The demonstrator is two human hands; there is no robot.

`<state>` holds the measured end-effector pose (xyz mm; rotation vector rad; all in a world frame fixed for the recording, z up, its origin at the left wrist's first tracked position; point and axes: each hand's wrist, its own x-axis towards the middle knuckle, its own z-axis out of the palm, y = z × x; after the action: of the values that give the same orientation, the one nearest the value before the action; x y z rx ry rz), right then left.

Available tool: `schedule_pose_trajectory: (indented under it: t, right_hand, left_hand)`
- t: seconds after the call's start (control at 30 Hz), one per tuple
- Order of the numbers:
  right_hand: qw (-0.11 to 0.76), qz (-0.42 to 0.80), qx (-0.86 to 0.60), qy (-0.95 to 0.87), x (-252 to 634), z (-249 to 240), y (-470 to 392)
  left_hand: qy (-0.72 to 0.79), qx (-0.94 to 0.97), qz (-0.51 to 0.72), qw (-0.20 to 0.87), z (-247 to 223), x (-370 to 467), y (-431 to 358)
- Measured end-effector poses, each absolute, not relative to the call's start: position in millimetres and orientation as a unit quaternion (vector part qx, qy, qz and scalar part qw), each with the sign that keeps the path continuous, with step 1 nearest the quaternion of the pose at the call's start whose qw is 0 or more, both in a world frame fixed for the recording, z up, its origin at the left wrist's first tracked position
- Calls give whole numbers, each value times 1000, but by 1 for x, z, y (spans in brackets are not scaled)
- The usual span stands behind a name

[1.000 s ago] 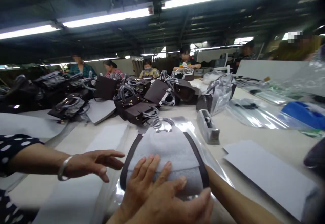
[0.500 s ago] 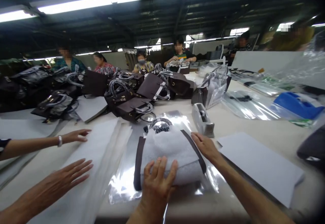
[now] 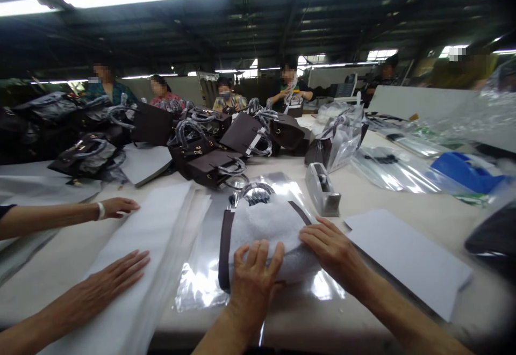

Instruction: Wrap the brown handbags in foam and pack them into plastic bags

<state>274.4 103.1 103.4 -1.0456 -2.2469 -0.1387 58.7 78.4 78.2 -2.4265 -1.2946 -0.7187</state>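
A dark brown handbag (image 3: 226,253) lies before me, with a white foam sheet (image 3: 264,218) over its front and wrapped handles (image 3: 258,193) at the far end. Beneath it is a clear plastic bag (image 3: 193,285). My left hand (image 3: 255,275) grips the handbag's near edge, fingers bent over the foam and the thumb mostly tucked below. At the right edge, my right hand (image 3: 336,247) is closed over the foam and the bag's side, its thumb hidden.
A tape dispenser (image 3: 324,191) stands beyond my right hand, near white sheets (image 3: 407,261). A co-worker's hands (image 3: 115,277) are over stacked foam sheets (image 3: 151,226) at left. Brown handbags (image 3: 153,124) are heaped behind; a blue dispenser (image 3: 467,172) sits far right.
My right hand has moved inward onto the foam at the bag's right side. The handbag's near edge has shifted slightly away. The co-worker's nearer hand has lowered towards the foam stack.
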Motion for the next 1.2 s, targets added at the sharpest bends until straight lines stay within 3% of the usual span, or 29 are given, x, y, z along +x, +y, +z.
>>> schedule_pose_trajectory:
  t: [0.5, 0.77, 0.97, 1.2]
  right_hand:
    - [371, -131, -369, -842, 272, 69, 81]
    - [397, -147, -363, -830, 272, 60, 85]
    - [442, -140, -383, -799, 278, 54, 74]
    - [412, -170, -417, -792, 277, 51, 69]
  left_hand:
    - [-437, -848, -276, 119, 92, 67, 90]
    - [-321, -925, -194, -61, 122, 76, 120]
    - [-346, -923, -168, -24, 118, 85, 120]
    - [-350, -910, -200, 95, 97, 96, 121]
